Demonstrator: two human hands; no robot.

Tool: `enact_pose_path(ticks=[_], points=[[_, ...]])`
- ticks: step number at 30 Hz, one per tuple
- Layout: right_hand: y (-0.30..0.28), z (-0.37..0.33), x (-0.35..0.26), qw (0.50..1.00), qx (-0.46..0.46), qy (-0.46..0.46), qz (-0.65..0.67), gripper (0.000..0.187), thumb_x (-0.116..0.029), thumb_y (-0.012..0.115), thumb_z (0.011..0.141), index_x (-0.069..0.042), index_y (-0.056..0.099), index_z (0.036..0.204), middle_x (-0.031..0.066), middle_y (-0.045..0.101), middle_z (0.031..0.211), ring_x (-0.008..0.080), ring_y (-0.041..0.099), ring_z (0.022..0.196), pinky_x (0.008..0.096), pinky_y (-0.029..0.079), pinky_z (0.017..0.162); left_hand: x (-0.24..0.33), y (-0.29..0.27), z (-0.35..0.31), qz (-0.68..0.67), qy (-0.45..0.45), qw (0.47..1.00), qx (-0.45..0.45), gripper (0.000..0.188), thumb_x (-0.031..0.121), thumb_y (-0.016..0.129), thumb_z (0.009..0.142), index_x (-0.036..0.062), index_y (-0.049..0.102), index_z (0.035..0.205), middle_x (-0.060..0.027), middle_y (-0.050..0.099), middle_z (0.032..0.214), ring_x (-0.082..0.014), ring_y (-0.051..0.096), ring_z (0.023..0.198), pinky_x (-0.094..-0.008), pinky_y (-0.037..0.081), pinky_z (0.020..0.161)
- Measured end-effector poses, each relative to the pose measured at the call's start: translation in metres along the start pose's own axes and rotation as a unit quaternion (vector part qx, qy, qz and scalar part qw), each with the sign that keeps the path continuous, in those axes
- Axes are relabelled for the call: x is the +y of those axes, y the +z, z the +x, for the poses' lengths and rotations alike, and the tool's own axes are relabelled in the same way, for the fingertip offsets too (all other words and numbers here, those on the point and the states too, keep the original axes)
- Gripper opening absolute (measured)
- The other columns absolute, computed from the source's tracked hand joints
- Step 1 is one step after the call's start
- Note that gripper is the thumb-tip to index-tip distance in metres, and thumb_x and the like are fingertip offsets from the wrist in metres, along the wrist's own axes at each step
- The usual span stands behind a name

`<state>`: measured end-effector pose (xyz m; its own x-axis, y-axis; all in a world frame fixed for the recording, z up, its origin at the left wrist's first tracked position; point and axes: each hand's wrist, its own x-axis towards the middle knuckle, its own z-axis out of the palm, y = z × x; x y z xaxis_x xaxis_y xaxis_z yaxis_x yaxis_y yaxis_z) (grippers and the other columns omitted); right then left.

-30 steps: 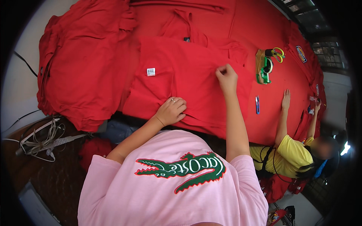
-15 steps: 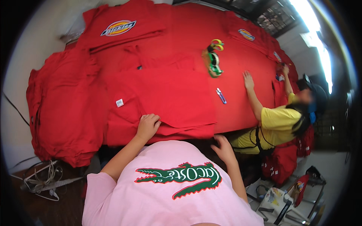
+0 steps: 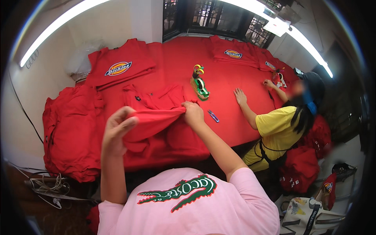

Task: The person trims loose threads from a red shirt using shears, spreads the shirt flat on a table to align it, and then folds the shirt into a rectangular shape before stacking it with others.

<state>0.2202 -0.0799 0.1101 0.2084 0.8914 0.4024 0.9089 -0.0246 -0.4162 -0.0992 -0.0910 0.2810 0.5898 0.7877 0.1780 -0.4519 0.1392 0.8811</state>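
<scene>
A red shirt [image 3: 154,124] is lifted off the table in front of me, its cloth stretched between my two hands. My right hand [image 3: 192,112] is closed on its right edge. On the left, my left hand [image 3: 117,127] is raised with curled fingers, pinching the other end of the same cloth. More red fabric [image 3: 164,96] lies rumpled just beyond, with a small dark tag at its left. Folded red cloth under the raised shirt is partly hidden by it.
A tape dispenser [image 3: 200,88] with yellow-handled scissors [image 3: 198,70] and small thread snips [image 3: 213,116] lie right of my right hand. Piled red garments [image 3: 72,133] stand at left; a folded red shirt [image 3: 129,64] is behind. A co-worker in yellow [image 3: 274,123] leans on the table at right.
Both hands have risen from the table's near edge and moved forward. The red shirt, which lay flat, is now lifted between them. The view has tilted up, showing windows and lights.
</scene>
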Motion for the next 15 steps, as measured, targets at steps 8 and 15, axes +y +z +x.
enact_pose_path(ticks=[8, 15], points=[[-0.141, -0.017, -0.173, 0.52, -0.341, 0.122, 0.774, 0.018, -0.012, 0.068, 0.089, -0.001, 0.072, 0.103, 0.009, 0.075, 0.102, 0.0198, 0.072, 0.094, 0.0364, 0.055, 0.09, -0.083, -0.035, -0.008, 0.622, 0.066, 0.759, 0.179, 0.088, 0.01, 0.074, 0.086, 0.0137, 0.03, 0.161, -0.0222, 0.057, 0.132, -0.0359, 0.058, 0.127, -0.043, 0.049, 0.103], [-0.242, -0.062, -0.244, 0.292, -0.378, -0.03, 0.878, 0.025, -0.011, 0.061, 0.098, 0.001, 0.071, 0.118, 0.0128, 0.074, 0.117, 0.0209, 0.072, 0.104, 0.0359, 0.056, 0.095, -0.106, 0.002, -0.075, 0.294, -0.071, 0.943, 0.139, 0.068, 0.012, 0.07, 0.09, 0.0097, 0.04, 0.151, -0.0195, 0.061, 0.131, -0.0332, 0.06, 0.126, -0.0421, 0.049, 0.104]])
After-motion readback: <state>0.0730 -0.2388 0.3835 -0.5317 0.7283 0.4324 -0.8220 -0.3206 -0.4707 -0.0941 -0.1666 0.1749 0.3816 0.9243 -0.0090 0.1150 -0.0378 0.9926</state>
